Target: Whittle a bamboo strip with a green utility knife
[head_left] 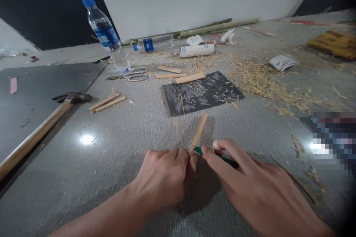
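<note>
My left hand [167,174] is closed in a fist around a flat, light wooden strip [199,133], which slants up and away from the thumb side. In my right hand [250,177], thumb and fingers pinch a slim green knife [229,161]. Its front end meets the strip just above the left thumb; the blade itself is too small to make out. The strip's lower part is hidden by the left fist. Beyond the hands lies a dark sheet of sandpaper [194,98] strewn with shavings, with another wooden strip [191,77] across its far edge.
A claw hammer [39,129] lies at left, near two short wooden sticks [108,103]. Scissors [136,74] rest beside an upright water bottle [104,35]; a second bottle [155,43] lies behind. Wood shavings [261,77] cover the right side, near a yellow-brown packet [332,44].
</note>
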Available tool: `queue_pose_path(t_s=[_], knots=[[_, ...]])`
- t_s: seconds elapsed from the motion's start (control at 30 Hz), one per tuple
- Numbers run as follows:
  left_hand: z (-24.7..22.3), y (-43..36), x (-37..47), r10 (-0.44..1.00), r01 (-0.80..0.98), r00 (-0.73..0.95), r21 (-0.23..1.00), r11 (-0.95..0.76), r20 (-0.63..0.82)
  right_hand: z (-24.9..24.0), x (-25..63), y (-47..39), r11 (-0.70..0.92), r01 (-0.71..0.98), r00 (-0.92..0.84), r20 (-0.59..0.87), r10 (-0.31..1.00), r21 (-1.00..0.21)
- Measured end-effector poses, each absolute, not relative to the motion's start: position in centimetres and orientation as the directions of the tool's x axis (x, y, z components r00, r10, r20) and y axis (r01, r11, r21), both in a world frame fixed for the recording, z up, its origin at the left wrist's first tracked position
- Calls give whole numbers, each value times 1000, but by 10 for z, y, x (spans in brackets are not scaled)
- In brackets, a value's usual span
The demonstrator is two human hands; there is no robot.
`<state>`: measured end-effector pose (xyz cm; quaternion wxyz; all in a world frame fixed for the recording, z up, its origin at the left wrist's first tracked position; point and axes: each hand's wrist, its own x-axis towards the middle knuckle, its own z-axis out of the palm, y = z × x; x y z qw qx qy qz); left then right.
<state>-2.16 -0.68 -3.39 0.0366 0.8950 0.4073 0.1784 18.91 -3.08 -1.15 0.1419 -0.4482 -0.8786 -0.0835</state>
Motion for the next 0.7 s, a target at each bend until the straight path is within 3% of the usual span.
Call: queue_pose_path(t_s=[0.13, 0.37, 0.6, 0.7], knots=[[-35, -7, -21, 743, 720, 595, 206, -662, 305, -13, 189, -29, 553, 832, -514, 320, 796, -37], [-37, -8, -17, 780, 759, 530, 224, -611, 332, -17, 191, -26, 522, 783, -460, 250, 852, -339], [-36, -9, -19, 796, 760, 529, 253, -598, 293, -13, 194, -23, 479, 732, -442, 197, 875, -485], [-36, -10, -19, 798, 760, 527, 258, -596, 293, -12, 197, -21, 494, 731, -452, 207, 868, -471]])
